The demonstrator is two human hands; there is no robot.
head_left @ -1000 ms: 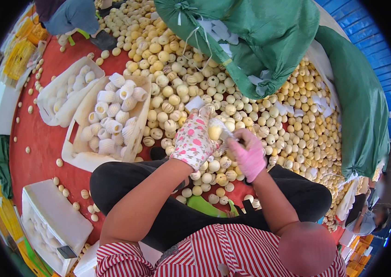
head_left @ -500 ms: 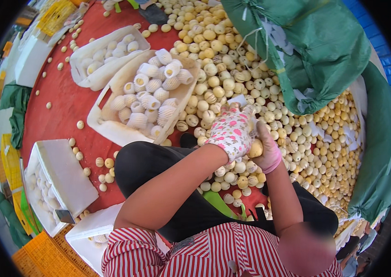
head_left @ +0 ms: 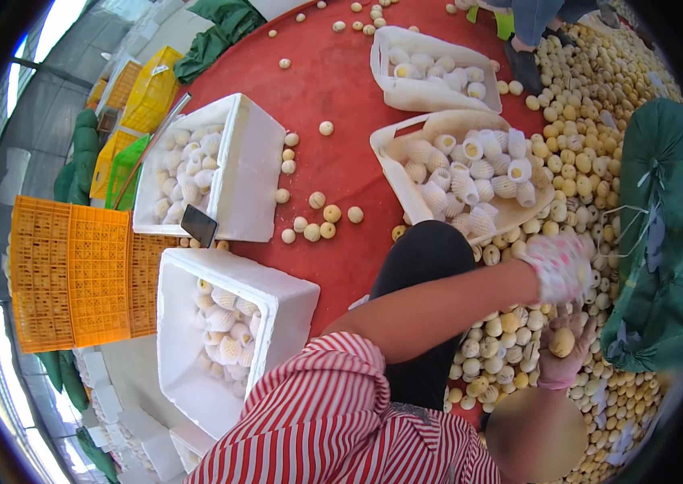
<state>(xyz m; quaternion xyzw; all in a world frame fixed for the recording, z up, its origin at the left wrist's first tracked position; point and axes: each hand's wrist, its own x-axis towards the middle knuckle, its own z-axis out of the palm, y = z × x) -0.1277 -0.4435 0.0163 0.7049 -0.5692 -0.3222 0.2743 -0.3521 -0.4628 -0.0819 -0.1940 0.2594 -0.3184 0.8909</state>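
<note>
My left hand (head_left: 558, 266), in a white glove with pink flowers, is blurred above the pile of round cream fruit (head_left: 579, 153); its fingers and anything in them are unclear. Just below it, my right hand (head_left: 567, 355), in a pink glove with a pale palm, holds a yellowish fruit (head_left: 562, 342) palm up. Left of the pile, a pale plastic crate (head_left: 385, 165) holds several fruits in white foam net sleeves (head_left: 483, 169).
Another crate (head_left: 378, 68) of sleeved fruit lies beyond. Two foam boxes (head_left: 257, 153) stand left on red sheeting (head_left: 341, 274), with a phone (head_left: 199, 227) on one. Orange crates (head_left: 83, 274), a green sack (head_left: 652, 266) and another person's legs (head_left: 527, 56) are around.
The view has swung to the left, bringing the boxes and crates nearer the middle. My hands, earlier together around a fruit, have separated slightly; the left is blurred above the right.
</note>
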